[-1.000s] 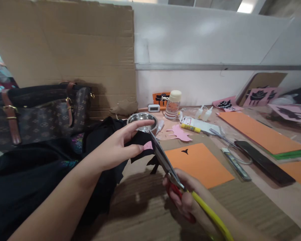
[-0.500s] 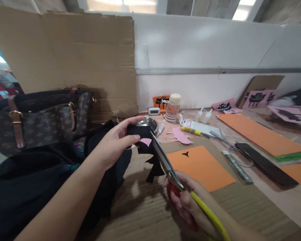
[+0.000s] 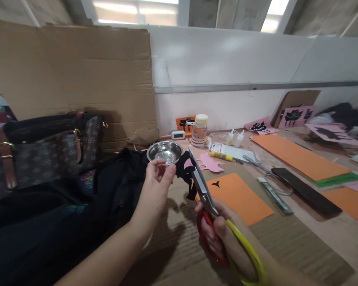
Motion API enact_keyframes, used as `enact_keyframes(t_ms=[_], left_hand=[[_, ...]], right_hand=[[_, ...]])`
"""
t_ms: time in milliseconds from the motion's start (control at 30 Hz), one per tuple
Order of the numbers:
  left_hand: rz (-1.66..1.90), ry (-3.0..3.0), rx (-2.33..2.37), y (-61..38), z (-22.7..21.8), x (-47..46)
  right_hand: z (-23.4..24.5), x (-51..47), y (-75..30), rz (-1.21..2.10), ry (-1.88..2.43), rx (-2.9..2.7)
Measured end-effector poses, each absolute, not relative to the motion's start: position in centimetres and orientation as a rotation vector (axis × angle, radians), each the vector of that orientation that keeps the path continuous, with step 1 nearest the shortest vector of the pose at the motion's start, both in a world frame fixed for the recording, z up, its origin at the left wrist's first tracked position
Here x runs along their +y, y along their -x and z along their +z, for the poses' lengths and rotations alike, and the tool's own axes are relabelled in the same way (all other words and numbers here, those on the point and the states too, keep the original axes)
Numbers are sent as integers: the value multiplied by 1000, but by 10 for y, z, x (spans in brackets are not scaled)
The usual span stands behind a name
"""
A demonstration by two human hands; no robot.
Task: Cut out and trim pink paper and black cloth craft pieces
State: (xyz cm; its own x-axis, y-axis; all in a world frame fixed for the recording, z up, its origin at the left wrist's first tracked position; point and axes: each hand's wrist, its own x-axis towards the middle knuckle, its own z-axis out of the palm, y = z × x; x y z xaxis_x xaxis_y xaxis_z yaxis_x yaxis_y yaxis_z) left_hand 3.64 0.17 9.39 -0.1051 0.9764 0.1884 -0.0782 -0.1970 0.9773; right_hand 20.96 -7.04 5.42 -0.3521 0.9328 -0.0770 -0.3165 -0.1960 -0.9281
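Observation:
My left hand (image 3: 158, 180) pinches a small black and pink paper cutout (image 3: 185, 169), holding it up above the table. My right hand (image 3: 219, 234) grips a pair of scissors (image 3: 204, 194) with red and yellow handles. The blades point up and away and meet the cutout's right edge. An orange sheet (image 3: 237, 196) with a small black shape on it lies just right of the blades.
A steel bowl (image 3: 164, 152) sits behind my left hand. A patterned handbag (image 3: 44, 149) and black cloth (image 3: 62, 214) fill the left. Glue stick (image 3: 220, 156), small bottles, a jar (image 3: 199, 130), a dark phone (image 3: 304, 190), orange sheets and pink cutouts lie to the right. Cardboard stands behind.
My left hand has turned and shifted right, rotating the cutout against the blades. The scissors have moved up slightly, and the camera tilted upward and to the right.

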Motion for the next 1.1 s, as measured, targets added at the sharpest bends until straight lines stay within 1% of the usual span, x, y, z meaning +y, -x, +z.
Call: enact_keyframes(t_ms=[100, 267, 400, 567, 733, 900, 1100], left_hand=[[1502, -1424, 1136, -36, 92, -10], [1305, -1970, 1131, -43, 83, -23], [1220, -2087, 1200, -45, 78, -16], [990, -2232, 1189, -46, 77, -13], [1058, -2241, 1144, -50, 74, -22], [1017, -2336, 1095, -53, 73, -25], [1152, -2254, 1226, -49, 71, -22]], right_hand=[[54, -68, -211, 1669, 868, -1143], [61, -66, -212, 1603, 922, -1121], [63, -67, -212, 1561, 942, -1139], [59, -70, -213, 1578, 953, -1202], [60, -68, -214, 1551, 971, -1250], [62, -67, -215, 1448, 1014, -1257], [51, -67, -216, 1520, 976, -1231]])
